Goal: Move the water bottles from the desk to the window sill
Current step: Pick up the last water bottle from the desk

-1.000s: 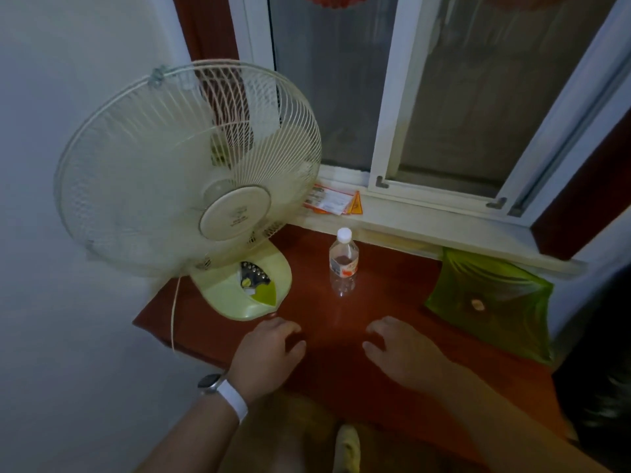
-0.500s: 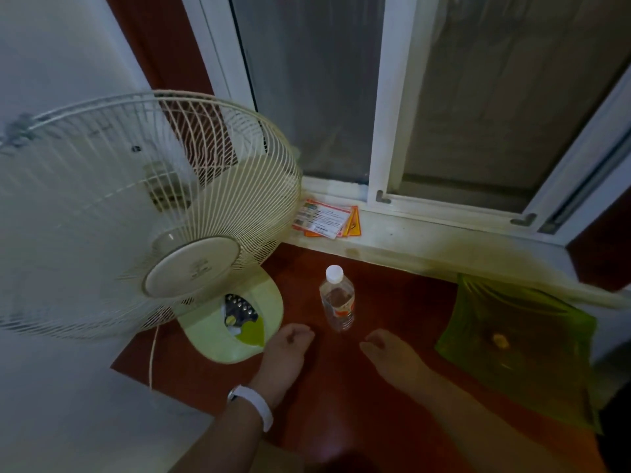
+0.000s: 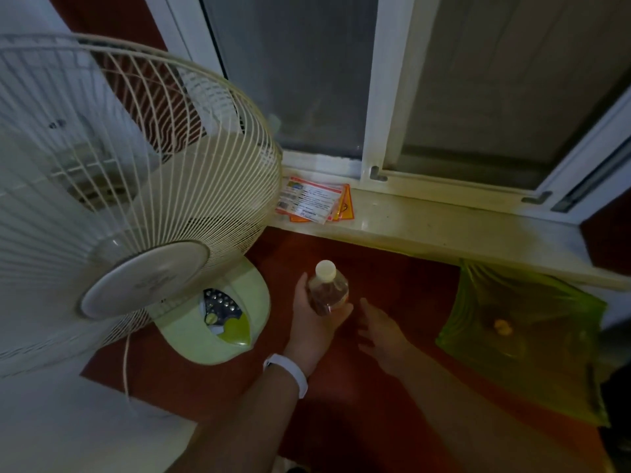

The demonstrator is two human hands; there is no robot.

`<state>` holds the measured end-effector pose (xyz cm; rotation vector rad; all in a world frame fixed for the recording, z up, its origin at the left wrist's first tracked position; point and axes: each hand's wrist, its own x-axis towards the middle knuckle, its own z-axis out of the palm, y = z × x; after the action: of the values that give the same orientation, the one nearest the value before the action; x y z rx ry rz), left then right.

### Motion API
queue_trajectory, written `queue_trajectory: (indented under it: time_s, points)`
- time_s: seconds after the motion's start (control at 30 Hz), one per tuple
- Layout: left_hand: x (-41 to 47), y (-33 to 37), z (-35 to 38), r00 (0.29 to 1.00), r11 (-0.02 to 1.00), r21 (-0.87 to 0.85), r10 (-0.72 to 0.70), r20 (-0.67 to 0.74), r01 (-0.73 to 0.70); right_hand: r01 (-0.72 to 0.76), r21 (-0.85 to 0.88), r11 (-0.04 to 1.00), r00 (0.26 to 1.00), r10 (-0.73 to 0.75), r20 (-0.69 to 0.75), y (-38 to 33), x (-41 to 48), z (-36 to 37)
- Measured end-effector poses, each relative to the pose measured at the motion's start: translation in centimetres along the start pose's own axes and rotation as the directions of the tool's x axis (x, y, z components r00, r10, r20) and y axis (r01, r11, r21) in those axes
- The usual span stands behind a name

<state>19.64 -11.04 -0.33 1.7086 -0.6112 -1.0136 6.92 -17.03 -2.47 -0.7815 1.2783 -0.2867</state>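
A small clear water bottle [image 3: 327,289] with a white cap and a red label stands upright over the red desk [image 3: 382,268]. My left hand [image 3: 309,320], with a white band on its wrist, grips the bottle from the left and below. Just right of the bottle, my right hand [image 3: 380,331] hovers with relaxed fingers and holds nothing. The pale window sill [image 3: 426,223] runs along the back of the desk, under the white window frame.
A large cream desk fan [image 3: 129,206] with a green base [image 3: 218,319] fills the left side. Printed cards [image 3: 312,199] lie on the sill's left end. A green plastic bag [image 3: 522,332] sits on the desk at the right.
My left hand has moved forward and taken hold of the bottle. My right hand has moved forward, close to it. The view has shifted nearer to the window.
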Motion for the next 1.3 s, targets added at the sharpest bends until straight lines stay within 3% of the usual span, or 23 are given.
queue_trajectory:
  time_s: [0.13,0.43,0.7,1.0,1.3]
  points:
    - [1.0,-0.1,-0.2,1.000,1.000,0.006,0.003,-0.002,-0.003,-0.073,0.140,0.987,0.997,0.074,0.000,-0.3,1.7,0.7]
    - [1.4,1.2,-0.3,1.000,0.999,0.036,0.017,0.012,-0.017,-0.073,0.206,0.976,0.997,0.067,0.034,-0.5,2.7,1.7]
    - [1.4,3.4,-0.1,0.979,0.991,0.047,0.116,0.169,-0.126,-0.017,0.281,0.960,1.000,0.021,-0.011,-1.0,0.5,0.7]
    - [-0.5,6.7,0.4,0.895,0.973,0.004,0.209,0.394,-0.229,0.092,0.397,0.913,0.988,-0.034,-0.151,-0.7,-4.3,0.2]
    - [-3.7,6.8,2.5,0.733,0.950,-0.143,0.305,0.608,-0.277,0.221,0.515,0.828,0.946,-0.054,-0.319,2.5,-10.2,-1.4]
